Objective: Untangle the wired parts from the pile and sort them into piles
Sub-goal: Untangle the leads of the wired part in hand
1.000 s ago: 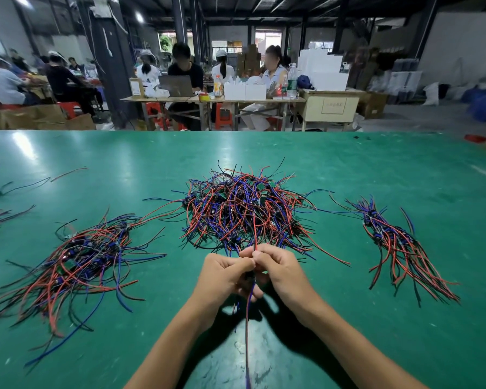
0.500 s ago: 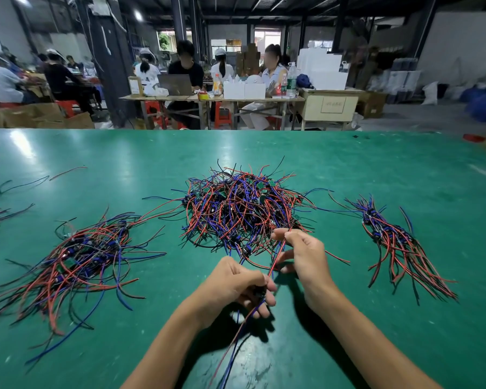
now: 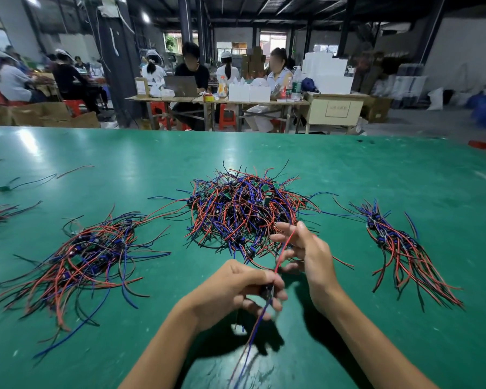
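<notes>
My left hand (image 3: pixel 237 290) is curled round a small dark part, fingers wrapped so tightly that I cannot make out the component itself; only a dark sliver shows by the fingertips. A red wire (image 3: pixel 285 249) runs up from that grip to my right hand (image 3: pixel 306 248), where it passes between thumb and fingers in a pinch, the remaining fingers spread loosely. Blue and reddish leads (image 3: pixel 250 338) trail down from the left hand toward the near edge, motion-blurred, and I cannot count them. The tangled central pile (image 3: pixel 244 211) of red, blue and black wires with small green boards sits on the green table (image 3: pixel 348 178) just beyond both hands; its near edge is partly covered by the right hand. A looser spread pile (image 3: pixel 90 248) lies to the left, a neater bundle (image 3: pixel 396 248) to the right, well apart from the centre. At the far left a few stray wires (image 3: pixel 0 211) are cut off by the frame. Behind the table, seated workers (image 3: pixel 191 71) at benches, faces blurred.
</notes>
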A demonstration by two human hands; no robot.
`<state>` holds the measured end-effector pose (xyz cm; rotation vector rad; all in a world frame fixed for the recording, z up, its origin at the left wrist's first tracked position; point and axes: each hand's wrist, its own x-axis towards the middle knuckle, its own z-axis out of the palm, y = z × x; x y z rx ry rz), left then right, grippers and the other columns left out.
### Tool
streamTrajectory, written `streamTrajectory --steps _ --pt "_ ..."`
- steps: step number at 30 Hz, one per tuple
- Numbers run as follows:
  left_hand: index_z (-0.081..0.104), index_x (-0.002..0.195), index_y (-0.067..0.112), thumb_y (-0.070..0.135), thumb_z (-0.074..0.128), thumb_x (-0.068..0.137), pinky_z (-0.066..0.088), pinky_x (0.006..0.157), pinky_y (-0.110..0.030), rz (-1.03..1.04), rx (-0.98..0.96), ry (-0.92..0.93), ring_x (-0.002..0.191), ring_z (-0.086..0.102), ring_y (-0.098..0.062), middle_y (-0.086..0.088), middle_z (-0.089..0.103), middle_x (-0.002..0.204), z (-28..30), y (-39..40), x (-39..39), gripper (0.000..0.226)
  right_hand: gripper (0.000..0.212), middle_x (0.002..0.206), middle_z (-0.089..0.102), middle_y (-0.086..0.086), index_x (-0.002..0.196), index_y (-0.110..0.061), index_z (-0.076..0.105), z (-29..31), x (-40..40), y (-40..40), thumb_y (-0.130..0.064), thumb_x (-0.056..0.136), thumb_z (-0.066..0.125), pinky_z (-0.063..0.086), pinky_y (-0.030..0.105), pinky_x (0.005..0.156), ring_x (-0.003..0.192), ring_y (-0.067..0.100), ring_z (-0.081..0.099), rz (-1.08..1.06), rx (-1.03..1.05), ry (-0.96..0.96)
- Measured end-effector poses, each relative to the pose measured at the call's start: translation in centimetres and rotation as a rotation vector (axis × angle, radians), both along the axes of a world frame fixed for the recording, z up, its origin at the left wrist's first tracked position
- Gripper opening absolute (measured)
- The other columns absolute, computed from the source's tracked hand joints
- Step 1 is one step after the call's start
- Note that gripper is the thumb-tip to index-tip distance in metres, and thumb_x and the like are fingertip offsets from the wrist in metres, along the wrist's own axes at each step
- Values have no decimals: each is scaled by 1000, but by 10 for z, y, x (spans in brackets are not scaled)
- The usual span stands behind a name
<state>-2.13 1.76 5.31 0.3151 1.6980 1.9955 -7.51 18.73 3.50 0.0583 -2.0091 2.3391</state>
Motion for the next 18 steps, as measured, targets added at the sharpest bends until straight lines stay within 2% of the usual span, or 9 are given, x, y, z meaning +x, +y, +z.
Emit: streamTrajectory --steps 2,4,5,7,11,14,18 --pt "80 95 13 27 66 94 57 62 -25 115 129 -23 77 70 -12 -4 74 91 0 0 -3 20 29 96 76 2 122 -16 65 -4 0 -1 -33 104 50 46 24 54 62 14 62 35 194 -10" --pt "81 98 15 31 64 91 58 66 -23 252 238 -52 79 70 -9 -1 74 89 -1 0 -7 24 36 99 73 -7 131 -20 58 -10 3 1 -25 97 66 51 22 69 78 15 66 51 536 109" --pt "81 98 16 31 64 88 58 68 -22 315 286 -63 80 71 -10 -2 74 88 -1 0 -9 25 40 100 73 -10 131 -24 58 -12 5 2 -25 93 71 51 23 76 83 15 66 69 668 215" --pt "81 97 14 29 69 83 58 74 -21 412 369 -70 85 73 -13 -9 74 91 -3 -2 -12 25 37 96 72 -16 120 -32 64 -12 9 1 -29 86 77 49 25 75 82 10 62 89 776 405" --pt "82 94 18 31 81 70 61 78 -25 495 408 -47 86 72 -15 -3 73 92 -7 -2 -15 28 27 90 73 -18 100 -35 69 -11 16 -6 -27 80 85 42 12 67 77 2 62 142 577 528" --pt "82 89 21 34 82 65 58 64 -20 539 395 -59 77 73 -12 0 75 88 -8 -4 -16 27 21 90 75 -12 97 -34 72 -11 18 -10 -33 80 85 43 24 64 76 4 62 174 458 435" --pt "81 78 18 31 82 65 57 61 -17 592 392 -99 71 73 -10 -4 77 86 -9 -4 -17 18 20 91 77 1 96 -27 75 -8 17 -12 -37 80 82 52 38 76 83 11 67 160 214 299"
